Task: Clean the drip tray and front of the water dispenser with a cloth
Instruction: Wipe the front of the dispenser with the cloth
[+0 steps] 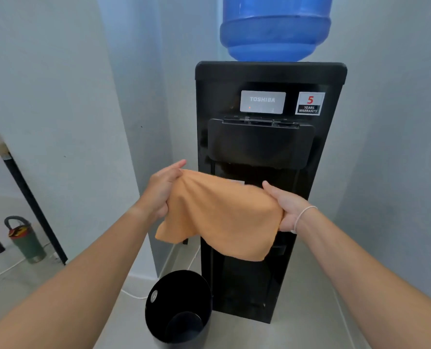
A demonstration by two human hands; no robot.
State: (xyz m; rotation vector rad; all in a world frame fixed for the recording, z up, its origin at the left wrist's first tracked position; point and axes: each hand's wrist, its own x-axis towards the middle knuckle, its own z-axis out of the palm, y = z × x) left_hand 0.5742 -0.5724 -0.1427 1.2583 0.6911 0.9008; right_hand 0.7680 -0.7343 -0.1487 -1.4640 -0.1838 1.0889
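Note:
A black water dispenser (264,79) stands against the wall with a blue bottle (276,28) on top. An orange cloth (222,215) is stretched in front of the dispenser's tap recess, hanging down at its lower edge. My left hand (162,190) grips the cloth's left upper edge. My right hand (288,207), with a white band at the wrist, grips its right edge. The cloth hides the drip tray area behind it.
A black waste bin (179,306) stands on the floor just left of the dispenser's base. A table leg (33,210) and a green tumbler (26,240) are at the left. White cables run along the floor. Walls close in on both sides.

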